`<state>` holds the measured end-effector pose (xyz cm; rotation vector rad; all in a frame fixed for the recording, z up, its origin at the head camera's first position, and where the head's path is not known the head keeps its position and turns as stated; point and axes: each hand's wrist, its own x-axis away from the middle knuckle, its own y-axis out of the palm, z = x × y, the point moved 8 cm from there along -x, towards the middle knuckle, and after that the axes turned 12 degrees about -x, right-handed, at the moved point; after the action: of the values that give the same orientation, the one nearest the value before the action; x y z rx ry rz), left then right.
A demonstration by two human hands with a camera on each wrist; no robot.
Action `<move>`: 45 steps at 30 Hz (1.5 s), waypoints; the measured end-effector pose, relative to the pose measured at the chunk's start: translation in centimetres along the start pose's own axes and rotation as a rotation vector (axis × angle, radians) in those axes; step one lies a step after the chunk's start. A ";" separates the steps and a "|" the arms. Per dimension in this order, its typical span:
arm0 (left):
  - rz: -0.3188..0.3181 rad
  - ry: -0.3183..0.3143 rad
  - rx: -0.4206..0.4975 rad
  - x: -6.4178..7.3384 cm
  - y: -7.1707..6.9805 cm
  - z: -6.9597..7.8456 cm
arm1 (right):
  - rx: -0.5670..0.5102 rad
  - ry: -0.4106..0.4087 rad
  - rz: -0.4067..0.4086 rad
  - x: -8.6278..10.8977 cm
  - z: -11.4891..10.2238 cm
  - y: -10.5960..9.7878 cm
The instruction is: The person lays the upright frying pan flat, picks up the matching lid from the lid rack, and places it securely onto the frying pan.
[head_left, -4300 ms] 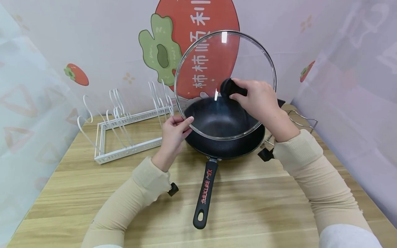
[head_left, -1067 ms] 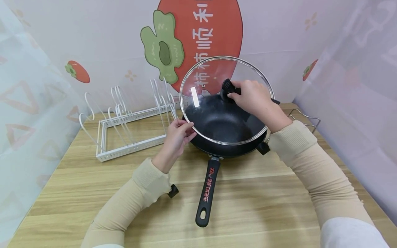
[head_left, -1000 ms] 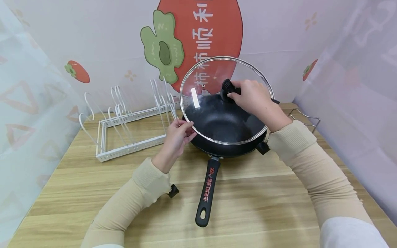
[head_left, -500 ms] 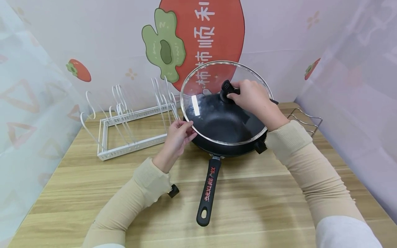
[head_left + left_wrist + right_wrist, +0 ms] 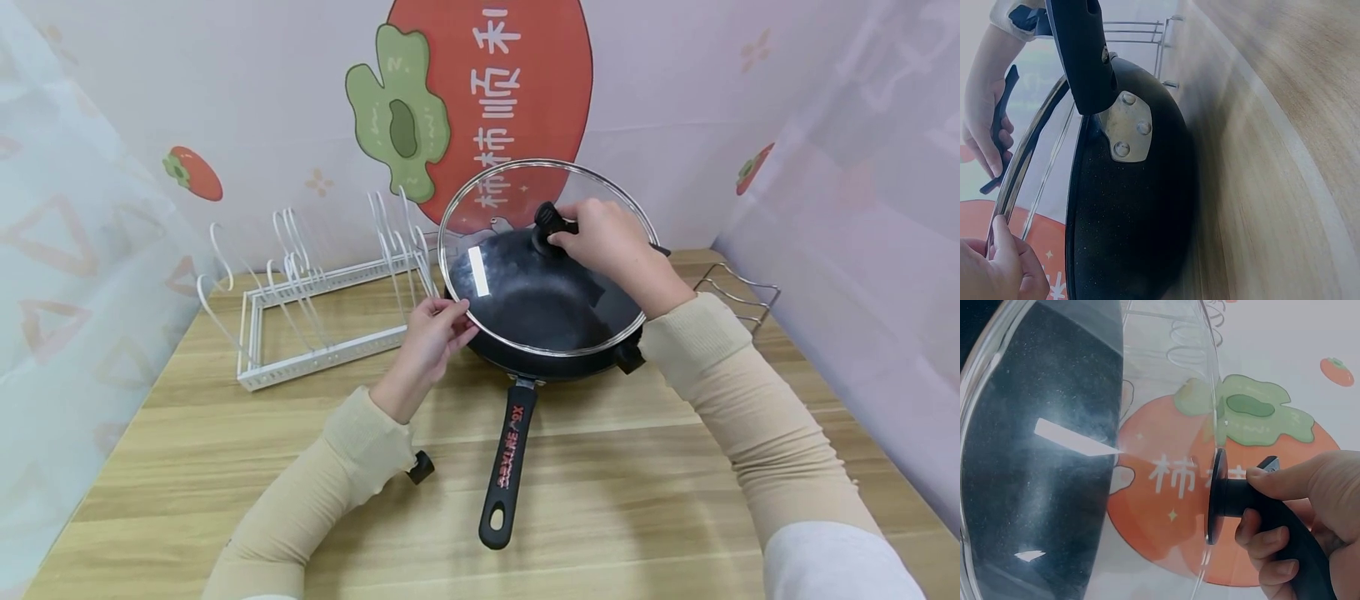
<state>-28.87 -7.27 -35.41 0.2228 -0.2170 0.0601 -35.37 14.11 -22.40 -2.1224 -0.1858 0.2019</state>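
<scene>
A round glass lid [image 5: 480, 271] with a steel rim is held tilted over a black frying pan [image 5: 551, 366], its far side raised higher. My right hand [image 5: 611, 242] grips the lid's black knob [image 5: 1291, 544], fingers curled round it in the right wrist view. At the lid's near left edge my left hand [image 5: 431, 342] pinches the rim between thumb and fingers. In the left wrist view a gap shows between the lid rim [image 5: 1019, 159] and the pan. The pan stands on the table, its long black handle [image 5: 507, 475] pointing toward me.
A white wire rack [image 5: 326, 358] with upright hoops stands left of the pan on the wooden table [image 5: 615, 483]. Behind the pan to the right is a low metal wire rack [image 5: 738, 296]. Printed cloth walls [image 5: 262, 108] close off the back and sides.
The lid has come down toward the pan and tipped flatter, both hands keeping their hold on it. The pan and the white rack have stayed in place.
</scene>
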 end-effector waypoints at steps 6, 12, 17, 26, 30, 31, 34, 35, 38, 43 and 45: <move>-0.001 -0.016 0.013 0.0 -0.1 -0.1 | 0.005 -0.015 -0.008 0.0 -0.2 0.0; 0.001 -0.042 0.014 0.0 -0.2 -0.3 | 0.025 -0.015 -0.030 -0.1 -0.4 0.2; -0.018 -0.045 0.018 0.1 -0.1 -0.3 | 0.016 -0.010 -0.047 -0.1 -0.3 0.4; -0.036 -0.053 0.012 0.2 -0.1 -0.4 | -0.008 -0.005 -0.061 -0.1 -0.1 0.6; -0.033 -0.057 0.015 0.2 -0.2 -0.4 | -0.012 0.011 -0.076 -0.2 0.0 0.8; -0.031 -0.058 0.016 0.2 -0.2 -0.5 | -0.012 0.014 -0.080 -0.3 0.0 0.9; -0.027 -0.059 0.012 0.3 -0.3 -0.5 | -0.017 0.023 -0.090 -0.4 0.2 1.0; -0.025 -0.060 0.010 0.3 -0.3 -0.6 | -0.021 0.024 -0.094 -0.4 0.2 1.0; -0.021 -0.062 0.006 0.2 -0.4 -0.7 | -0.035 0.026 -0.105 -0.5 0.4 1.3; -0.030 -0.062 0.008 0.1 -0.4 -0.8 | -0.034 0.025 -0.115 -0.6 0.6 1.5; -0.036 -0.061 0.009 0.1 -0.4 -0.8 | -0.033 0.022 -0.118 -0.7 0.6 1.5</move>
<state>-28.57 -7.48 -36.26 0.2375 -0.2737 0.0180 -36.06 13.68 -23.97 -2.1376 -0.3020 0.1068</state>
